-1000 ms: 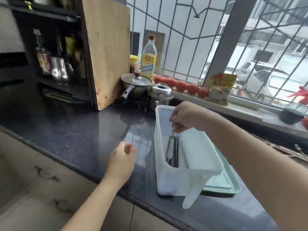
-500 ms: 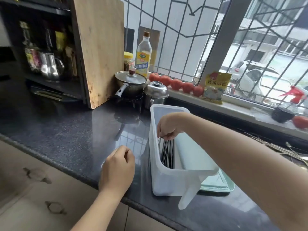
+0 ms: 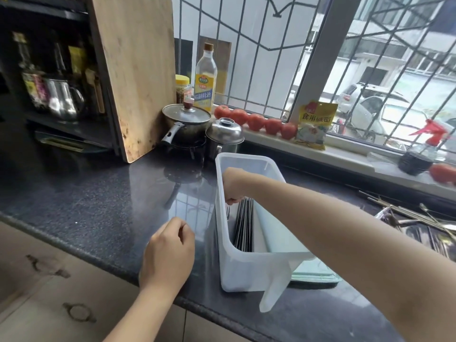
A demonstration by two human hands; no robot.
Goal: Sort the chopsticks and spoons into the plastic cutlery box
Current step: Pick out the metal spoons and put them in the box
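Note:
A translucent white plastic cutlery box stands on the dark counter, with a pale green lid lying under its right side. Several metal chopsticks lie lengthwise in its left compartment. My right hand reaches down inside the box with curled fingers at the far ends of those chopsticks; whether it grips them I cannot tell. My left hand rests loosely curled on the counter to the left of the box and holds nothing. More metal chopsticks and spoons lie in a loose pile on the counter at the right.
Behind the box stand a lidded pot and a steel lidded container. A wooden cutting board leans at the back left. On the windowsill are an oil bottle, tomatoes and a spray bottle.
My right hand has gone deeper into the box, down to the chopsticks' far ends. The left hand has stayed on the counter, and the view has shifted a little.

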